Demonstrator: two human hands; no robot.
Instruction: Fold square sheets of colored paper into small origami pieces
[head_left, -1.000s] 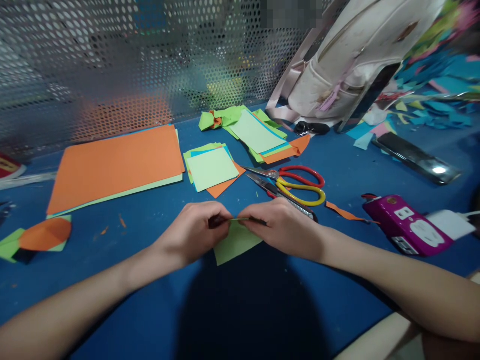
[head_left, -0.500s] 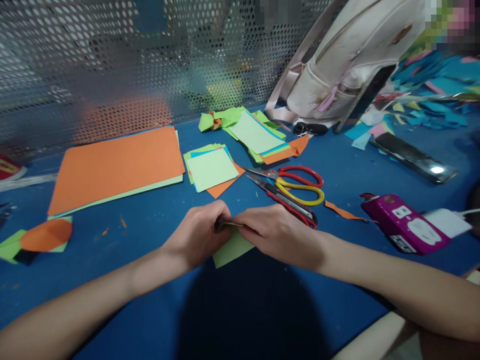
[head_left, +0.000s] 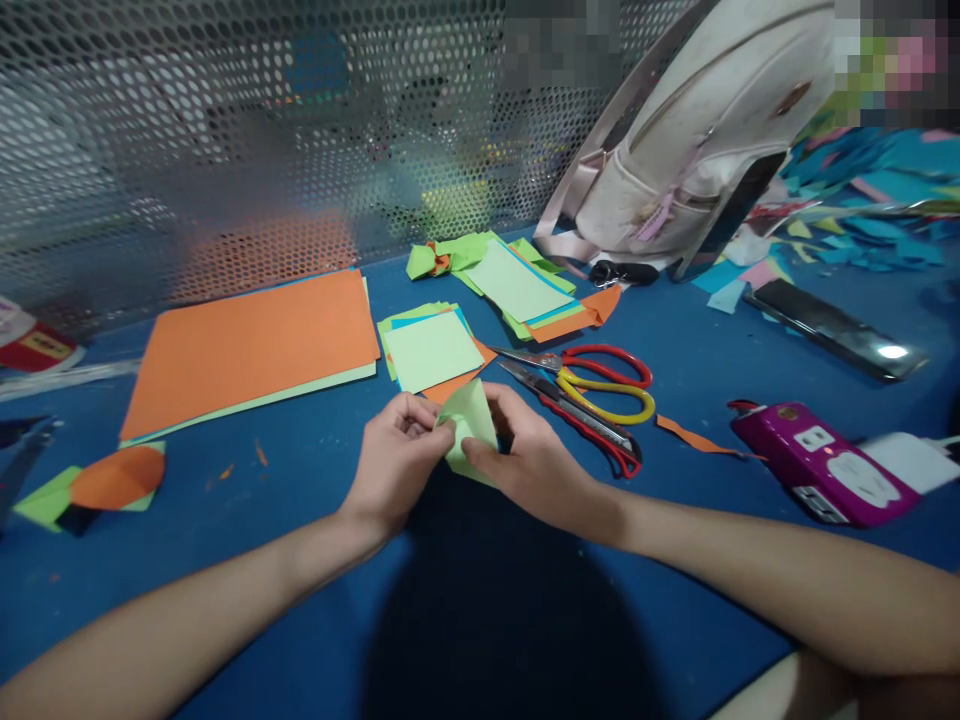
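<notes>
A piece of light green paper [head_left: 471, 412] is held up between both hands over the blue table, one corner pointing upward. My left hand [head_left: 394, 455] pinches its left side, the thumb across the front. On the right side, my right hand [head_left: 536, 455] grips it with the thumb pressed on the front and the fingers behind. Just beyond the hands lies a stack of square paper [head_left: 435, 350], pale green on top. To the right of it are scissors [head_left: 600, 380] with one red and one yellow handle, and a red utility knife [head_left: 577, 415] beside them.
Large orange sheets [head_left: 255, 350] lie at left, near an orange and green paper piece [head_left: 116, 477]. More cut paper [head_left: 521, 280] is behind. A purple device [head_left: 829, 465], a phone [head_left: 832, 325] and a pale backpack [head_left: 697, 130] stand or lie at right. A perforated metal panel [head_left: 225, 130] borders the back.
The green paper has been raised and turned from low over the table, so its face now shows. Both hands have shifted their grip, thumbs now on the front. The view has moved slightly.
</notes>
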